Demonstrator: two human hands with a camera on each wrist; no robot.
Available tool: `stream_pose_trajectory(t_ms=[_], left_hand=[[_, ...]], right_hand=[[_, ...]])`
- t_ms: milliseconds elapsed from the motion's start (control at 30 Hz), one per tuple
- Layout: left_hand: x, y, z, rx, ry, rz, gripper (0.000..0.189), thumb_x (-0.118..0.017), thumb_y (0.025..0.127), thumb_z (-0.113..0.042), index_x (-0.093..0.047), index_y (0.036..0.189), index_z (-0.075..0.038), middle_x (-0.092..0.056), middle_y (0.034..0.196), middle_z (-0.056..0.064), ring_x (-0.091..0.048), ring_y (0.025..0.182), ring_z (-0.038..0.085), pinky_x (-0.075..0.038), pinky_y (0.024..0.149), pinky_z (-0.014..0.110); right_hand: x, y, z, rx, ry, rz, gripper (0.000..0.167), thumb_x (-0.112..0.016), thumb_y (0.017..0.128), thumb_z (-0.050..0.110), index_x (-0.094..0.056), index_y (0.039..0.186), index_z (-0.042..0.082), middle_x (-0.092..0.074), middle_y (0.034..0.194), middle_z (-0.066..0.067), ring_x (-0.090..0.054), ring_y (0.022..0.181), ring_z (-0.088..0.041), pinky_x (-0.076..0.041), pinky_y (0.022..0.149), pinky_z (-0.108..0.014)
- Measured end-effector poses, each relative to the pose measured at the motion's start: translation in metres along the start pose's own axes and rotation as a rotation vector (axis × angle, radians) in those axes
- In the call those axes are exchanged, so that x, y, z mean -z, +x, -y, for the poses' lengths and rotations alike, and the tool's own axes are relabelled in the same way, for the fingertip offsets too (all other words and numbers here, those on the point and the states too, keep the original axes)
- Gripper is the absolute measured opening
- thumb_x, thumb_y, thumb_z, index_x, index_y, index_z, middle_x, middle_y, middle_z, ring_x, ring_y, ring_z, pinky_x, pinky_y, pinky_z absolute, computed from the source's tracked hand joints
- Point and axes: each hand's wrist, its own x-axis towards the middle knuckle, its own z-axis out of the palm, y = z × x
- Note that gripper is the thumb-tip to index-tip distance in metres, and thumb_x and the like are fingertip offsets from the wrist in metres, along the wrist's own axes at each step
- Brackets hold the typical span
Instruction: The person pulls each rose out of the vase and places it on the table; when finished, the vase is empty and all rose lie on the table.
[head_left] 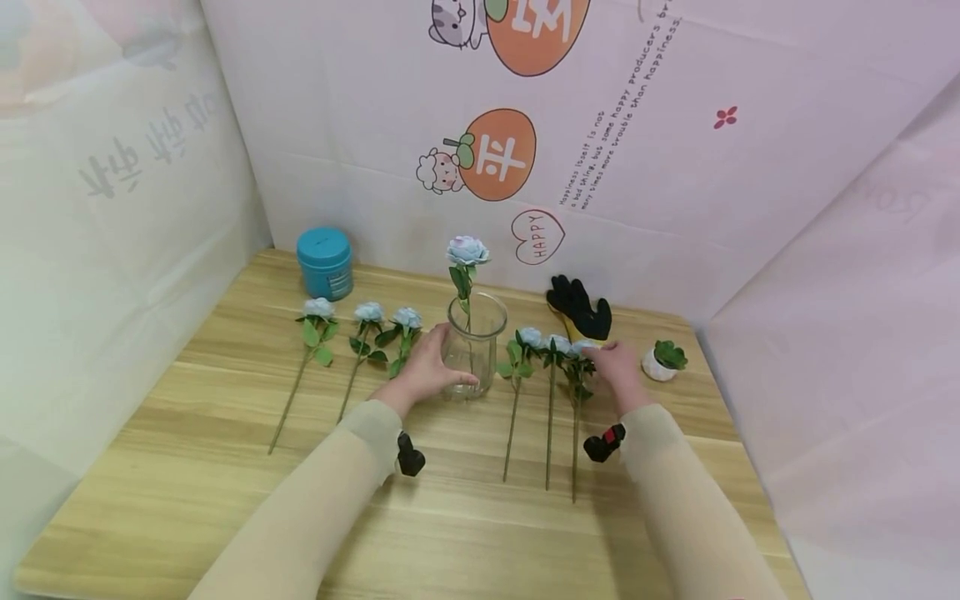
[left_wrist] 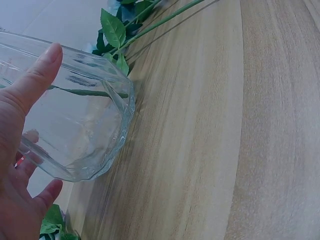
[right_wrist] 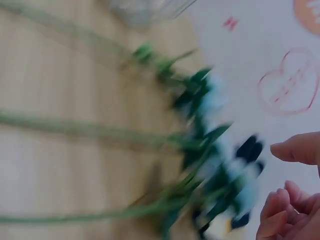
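Observation:
My left hand (head_left: 429, 369) holds a clear glass vase (head_left: 483, 350) from its left side, thumb along the near face. One pale blue artificial rose (head_left: 468, 252) stands in it, its stem (left_wrist: 85, 92) showing through the glass in the left wrist view. My right hand (head_left: 617, 367) is at the bloom of the rightmost rose (head_left: 582, 348) in a row of three lying right of the vase. In the right wrist view, that hand's thumb (right_wrist: 295, 148) is stretched out, apart from its bent fingers, with nothing visible between them; the roses there are blurred.
Left of the vase lie three more roses (head_left: 318, 309). A blue lidded tub (head_left: 325, 262) stands at the back left. Behind the right-hand roses is a black and yellow glove (head_left: 577, 307); a small potted succulent (head_left: 663, 361) stands at the right. Printed cloth (head_left: 360, 125) surrounds the wooden table (head_left: 465, 533).

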Motion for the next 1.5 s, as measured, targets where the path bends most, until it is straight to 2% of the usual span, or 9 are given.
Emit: stream_pose_trajectory(t_ms=[200, 467, 567, 700, 800, 967, 1133, 1367, 1500], left_hand=[[0.000, -0.003, -0.001, 0.023, -0.005, 0.006, 0.107, -0.092, 0.070, -0.029, -0.028, 0.153, -0.011, -0.035, 0.153, 0.016, -0.033, 0.140, 0.031, -0.033, 0.111, 0.047], [-0.003, 0.000, 0.002, 0.029, -0.032, 0.009, 0.107, -0.093, 0.069, -0.029, -0.029, 0.153, -0.012, -0.033, 0.154, 0.015, -0.031, 0.141, 0.030, -0.031, 0.112, 0.045], [-0.004, 0.000, 0.003, 0.032, -0.035, 0.009, 0.107, -0.093, 0.069, -0.030, -0.029, 0.153, -0.011, -0.032, 0.155, 0.015, -0.031, 0.141, 0.030, -0.031, 0.112, 0.045], [-0.004, 0.001, 0.005, 0.015, -0.033, 0.014, 0.108, -0.092, 0.069, -0.032, -0.029, 0.153, -0.011, -0.033, 0.154, 0.015, -0.031, 0.141, 0.030, -0.032, 0.112, 0.046], [-0.003, 0.001, 0.005, -0.001, -0.038, 0.020, 0.108, -0.092, 0.069, -0.034, -0.029, 0.153, -0.010, -0.033, 0.154, 0.016, -0.031, 0.141, 0.030, -0.033, 0.111, 0.046], [-0.002, 0.001, 0.005, -0.005, -0.065, 0.032, 0.109, -0.092, 0.069, -0.034, -0.028, 0.154, -0.011, -0.031, 0.156, 0.013, -0.030, 0.142, 0.028, -0.034, 0.111, 0.045], [0.000, 0.002, 0.004, 0.007, -0.073, 0.038, 0.109, -0.091, 0.070, -0.034, -0.026, 0.154, -0.011, -0.031, 0.156, 0.011, -0.031, 0.142, 0.027, -0.036, 0.109, 0.045], [-0.001, 0.003, 0.007, 0.027, -0.070, 0.032, 0.112, -0.093, 0.068, -0.032, -0.025, 0.155, -0.010, -0.031, 0.156, 0.013, -0.031, 0.142, 0.028, -0.033, 0.111, 0.044], [-0.002, 0.004, 0.010, 0.017, -0.078, 0.030, 0.113, -0.093, 0.067, -0.031, -0.026, 0.154, -0.011, -0.031, 0.157, 0.012, -0.030, 0.142, 0.028, -0.032, 0.112, 0.044]], right_hand=[[-0.005, -0.019, 0.062, 0.145, 0.080, -0.018, 0.030, -0.065, 0.096, 0.030, -0.047, 0.098, 0.006, -0.046, 0.097, -0.011, -0.046, 0.079, -0.024, -0.043, 0.071, -0.040], [-0.047, -0.041, 0.134, 0.435, 0.048, 0.018, 0.015, -0.070, 0.093, 0.017, -0.061, 0.090, 0.004, -0.058, 0.090, -0.009, -0.053, 0.080, -0.023, -0.046, 0.070, -0.035], [-0.063, -0.042, 0.150, 0.480, 0.018, 0.061, 0.014, -0.071, 0.092, 0.020, -0.068, 0.095, 0.007, -0.063, 0.096, -0.007, -0.055, 0.088, -0.024, -0.048, 0.076, -0.039], [-0.079, -0.036, 0.159, 0.465, 0.022, 0.161, 0.020, -0.071, 0.092, 0.024, -0.071, 0.107, 0.010, -0.065, 0.112, -0.005, -0.056, 0.107, -0.025, -0.049, 0.090, -0.046], [-0.089, -0.031, 0.161, 0.451, 0.030, 0.193, 0.021, -0.072, 0.092, 0.023, -0.072, 0.108, 0.010, -0.065, 0.115, -0.006, -0.053, 0.116, -0.027, -0.046, 0.096, -0.049], [-0.099, -0.032, 0.163, 0.485, 0.046, 0.152, 0.015, -0.071, 0.092, 0.017, -0.072, 0.103, 0.008, -0.066, 0.111, -0.007, -0.055, 0.115, -0.026, -0.048, 0.093, -0.047], [-0.101, -0.038, 0.164, 0.502, 0.124, 0.119, 0.011, -0.068, 0.093, 0.013, -0.069, 0.100, 0.004, -0.064, 0.112, -0.009, -0.056, 0.109, -0.026, -0.048, 0.089, -0.044], [-0.077, -0.049, 0.172, 0.531, 0.315, 0.132, 0.012, -0.067, 0.096, 0.016, -0.066, 0.102, 0.006, -0.064, 0.107, -0.007, -0.060, 0.099, -0.022, -0.048, 0.086, -0.040], [-0.044, -0.062, 0.183, 0.611, 0.538, 0.098, 0.006, -0.070, 0.092, 0.009, -0.065, 0.095, 0.006, -0.066, 0.097, -0.008, -0.059, 0.095, -0.021, -0.048, 0.089, -0.036]])
